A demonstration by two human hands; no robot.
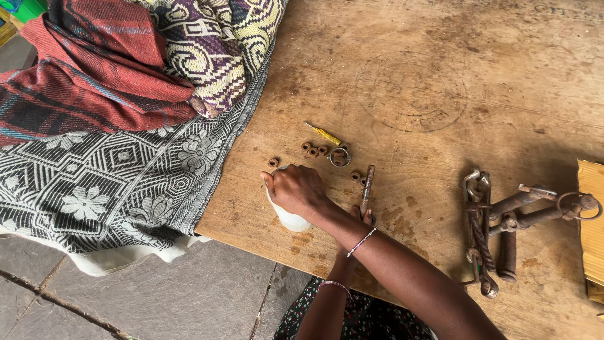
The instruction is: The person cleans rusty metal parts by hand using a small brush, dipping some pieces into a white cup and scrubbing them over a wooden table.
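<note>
Head view showed your right hand [296, 189] clenched over a white rounded container [290, 218] whose contents were hidden, while your left hand [365, 216] gripped a rusty metal bolt [367, 186].

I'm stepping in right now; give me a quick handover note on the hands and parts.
Right hand: closed over a white object on the wooden board.
Left hand: mostly hidden under the right forearm, at the lower end of a rusty bolt; grip unclear.
Loose nearby: small rusty washers, metal ring, yellow screwdriver.
Untouched: rusty hardware pile, far right.
</note>
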